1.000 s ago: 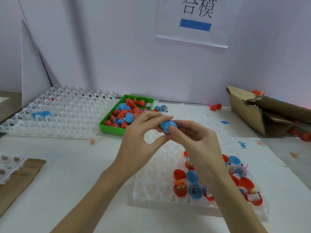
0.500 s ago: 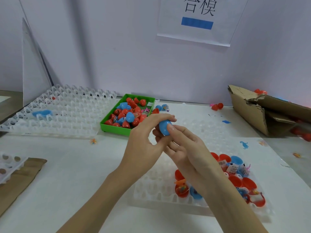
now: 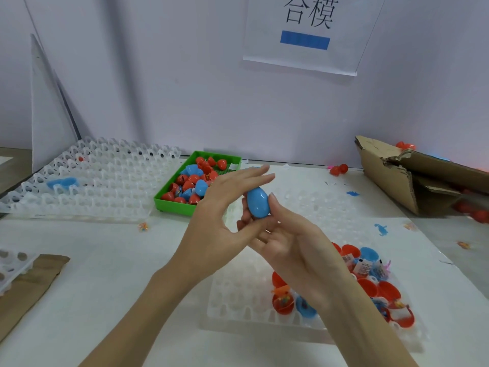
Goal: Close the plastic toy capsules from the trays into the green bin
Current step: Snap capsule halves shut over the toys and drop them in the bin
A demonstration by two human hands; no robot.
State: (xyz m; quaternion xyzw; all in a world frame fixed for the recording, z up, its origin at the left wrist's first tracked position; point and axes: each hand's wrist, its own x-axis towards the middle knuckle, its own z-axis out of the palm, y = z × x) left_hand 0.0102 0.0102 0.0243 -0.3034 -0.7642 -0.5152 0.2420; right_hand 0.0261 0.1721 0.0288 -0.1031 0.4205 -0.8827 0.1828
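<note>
With blue capsule [image 3: 258,202] standing upright on right hand [image 3: 288,242] fingers, left hand [image 3: 225,207] flat, pressing; green bin [image 3: 172,205] lying just left, beyond.

Pale lilac wall [image 3: 164,83] seen behind a white worktop [image 3: 87,260], printed paper sign [image 3: 307,33] hung on it, torn cardboard box [image 3: 412,178] set at the worktop's right edge

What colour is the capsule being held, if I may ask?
Plain blue capsule, clearest in the head view.

White paper sign [image 3: 307,35] on the wall reads "合模".
</note>
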